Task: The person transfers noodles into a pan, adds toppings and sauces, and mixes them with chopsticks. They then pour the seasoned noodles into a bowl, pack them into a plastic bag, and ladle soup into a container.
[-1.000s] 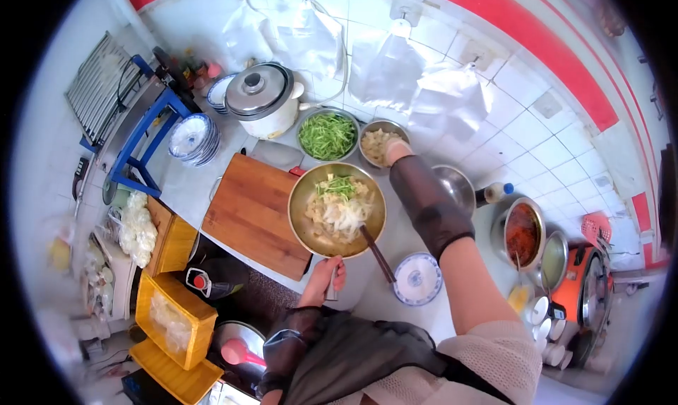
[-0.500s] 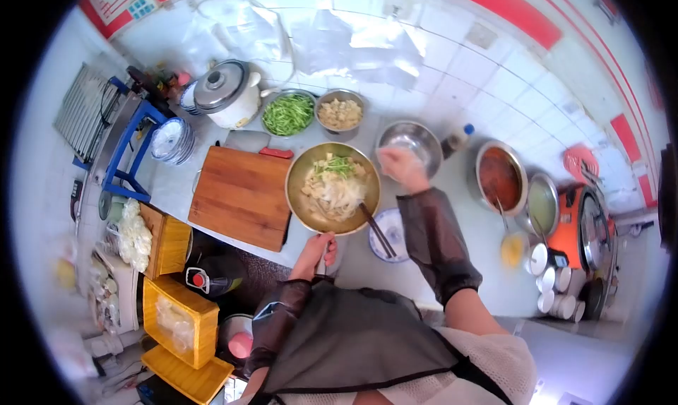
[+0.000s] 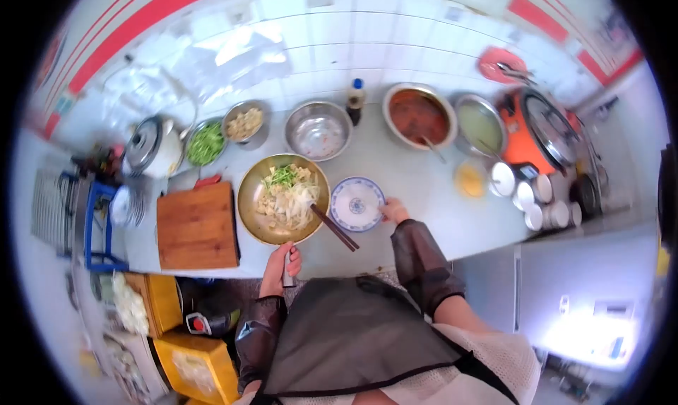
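Observation:
My left hand (image 3: 277, 262) is closed round the handle of a gold-coloured pan (image 3: 248, 220). In the pan lie white noodles (image 3: 299, 197), pale chunks and green shreds (image 3: 284, 176). A pair of dark chopsticks (image 3: 335, 228) leans over its right rim. Just right of the pan, a white plate with a blue pattern (image 3: 355, 204) rests on the counter. My right hand (image 3: 393, 210) grips that plate's right rim, with the thumb and fingers partly hidden. Behind the plate stands a steel bowl (image 3: 318, 133) with small scraps inside.
On the left are a wooden cutting board (image 3: 196, 226), green shreds in a bowl (image 3: 206, 142), pale chunks in another (image 3: 244, 122) and a white cooker (image 3: 157, 148). Rightward stand a pot of red sauce (image 3: 419, 115), a pot of pale liquid (image 3: 480, 126), an orange cooker (image 3: 524, 133) and several white cups (image 3: 524, 194).
My right hand has come from over the steel bowl down to the plate's right rim. The view has swung right. My left hand still holds the pan handle.

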`<state>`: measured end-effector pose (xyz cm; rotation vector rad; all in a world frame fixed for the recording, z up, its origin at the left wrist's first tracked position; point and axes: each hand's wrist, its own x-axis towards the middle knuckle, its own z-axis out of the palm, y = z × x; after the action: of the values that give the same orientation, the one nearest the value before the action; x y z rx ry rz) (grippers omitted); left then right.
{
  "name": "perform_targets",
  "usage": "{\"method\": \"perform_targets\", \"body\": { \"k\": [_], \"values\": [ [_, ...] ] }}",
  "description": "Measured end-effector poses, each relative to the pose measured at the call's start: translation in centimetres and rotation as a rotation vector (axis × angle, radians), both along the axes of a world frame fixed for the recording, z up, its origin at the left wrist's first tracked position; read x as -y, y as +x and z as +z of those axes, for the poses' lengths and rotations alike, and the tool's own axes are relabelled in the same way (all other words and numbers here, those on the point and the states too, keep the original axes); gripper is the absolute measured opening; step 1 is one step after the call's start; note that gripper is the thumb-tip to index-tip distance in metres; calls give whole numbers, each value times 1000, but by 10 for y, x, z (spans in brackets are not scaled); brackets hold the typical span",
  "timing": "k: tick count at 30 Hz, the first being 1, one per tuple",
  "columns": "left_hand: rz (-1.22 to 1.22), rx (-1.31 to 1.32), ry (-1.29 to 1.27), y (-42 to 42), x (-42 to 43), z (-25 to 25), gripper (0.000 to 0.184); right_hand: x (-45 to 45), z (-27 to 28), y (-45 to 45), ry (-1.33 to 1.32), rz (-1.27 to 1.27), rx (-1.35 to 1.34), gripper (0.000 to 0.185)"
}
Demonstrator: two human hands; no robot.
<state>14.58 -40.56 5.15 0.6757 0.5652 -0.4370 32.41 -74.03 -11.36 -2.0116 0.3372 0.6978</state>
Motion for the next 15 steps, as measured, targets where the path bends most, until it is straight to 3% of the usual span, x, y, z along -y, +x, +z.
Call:
{"method": "perform_targets", "body": {
  "k": [1,4,6,8,10,11,13,14,15],
  "values": [
    [-47,-5,22,5,4,3,20,21,7,2,-16,-35,-19,27],
    [-101,11,24,26,23,11,21,104,-110,60,76,-477,513,36],
    [-115,33,6,39,45,-1,22,102,23,66,564,-665,851,39],
    [-107,83,19,52,71,-4,22,104,68,106,625,-825,773,33],
    [-88,77,-13,64,95,-4,21,111,89,136,1043,-682,732,29],
    [-85,83,-55,68,109,-5,20,108,105,146,1065,-661,730,29],
    [-56,104,-30,68,140,2,19,102,146,156,694,-762,551,25],
    [-50,110,-23,67,154,3,19,105,158,155,707,-748,550,25],
    [-42,140,-66,67,167,-3,18,113,167,153,484,-473,697,24]
  ]
}}
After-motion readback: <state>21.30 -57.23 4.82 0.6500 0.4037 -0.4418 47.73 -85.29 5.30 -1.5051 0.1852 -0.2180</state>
